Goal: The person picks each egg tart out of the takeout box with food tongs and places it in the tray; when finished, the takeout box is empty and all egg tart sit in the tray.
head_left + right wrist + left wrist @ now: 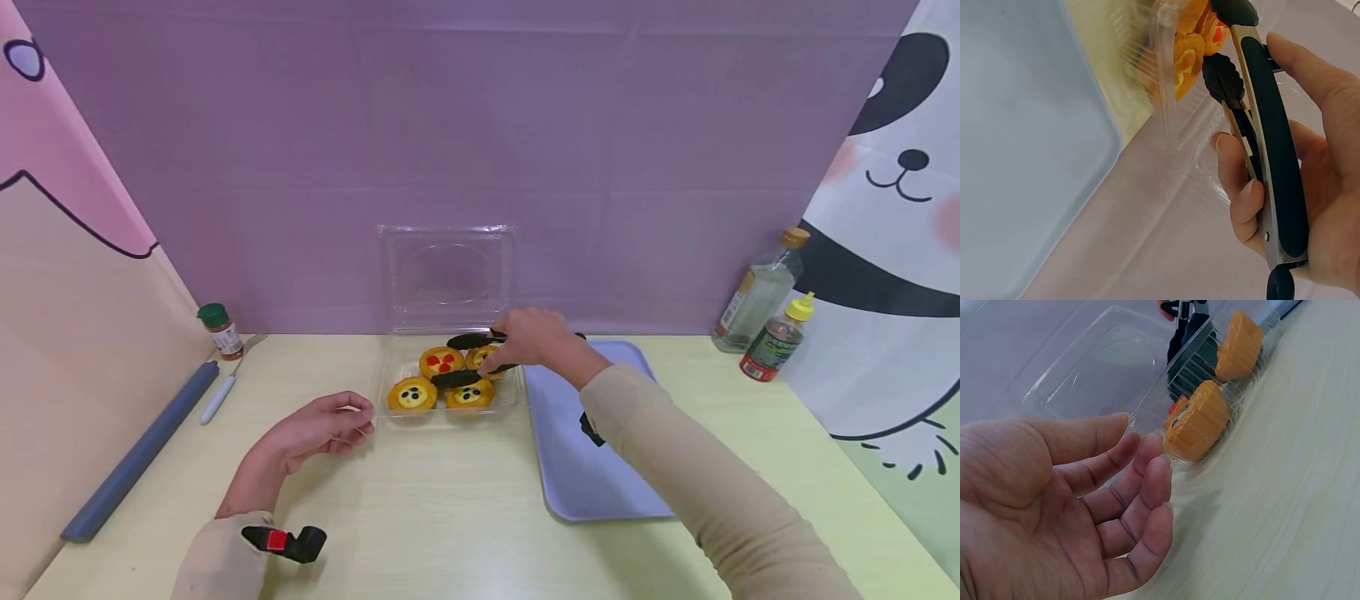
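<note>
My right hand grips a pair of kitchen tongs with dark handles and black scalloped heads. The heads are spread apart over the back tarts, around the red-topped egg tart; contact is unclear. Several tarts sit in a hinged clear plastic container, its lid upright behind. In front are two dark-berry tarts, one left and one right. Another tart is partly covered by my right hand in the head view. At the container's near left corner, my left hand pinches the rim between thumb and finger.
A lilac tray lies right of the container, under my right forearm. At the far right stand a glass bottle and a yellow-capped bottle. On the left are a green-capped jar, a fork and a grey-blue strip.
</note>
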